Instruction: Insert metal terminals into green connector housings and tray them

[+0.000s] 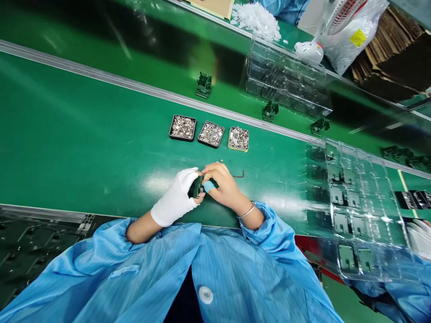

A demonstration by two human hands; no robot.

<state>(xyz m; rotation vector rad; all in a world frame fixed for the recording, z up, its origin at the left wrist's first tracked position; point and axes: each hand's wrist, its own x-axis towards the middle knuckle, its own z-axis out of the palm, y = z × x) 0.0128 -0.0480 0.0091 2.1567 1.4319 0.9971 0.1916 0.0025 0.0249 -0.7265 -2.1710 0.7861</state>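
Note:
A small green circuit board assembly (pixel 198 187) stands on edge in my left hand (pixel 175 196), which wears a white glove with bare fingertips and is closed around it. My right hand (pixel 222 186) is bare, with a blue wrap on the thumb, and its fingers are pinched against the board's right side. Whatever lies between those fingertips is hidden. Just beyond the hands, a tiny metal piece (pixel 221 160) lies on the green work table (pixel 111 157). An L-shaped hex key (pixel 239 175) rests beside my right hand, partly covered by it.
Small metal parts fill three trays: left (pixel 182 128), middle (pixel 211 134) and right (pixel 239 138). Behind a metal rail (pixel 148 92), board assemblies (pixel 204 85) sit on a green strip. A clear blister tray (pixel 357 211) holds several boards at right, near another person's gloved hand (pixel 419 237).

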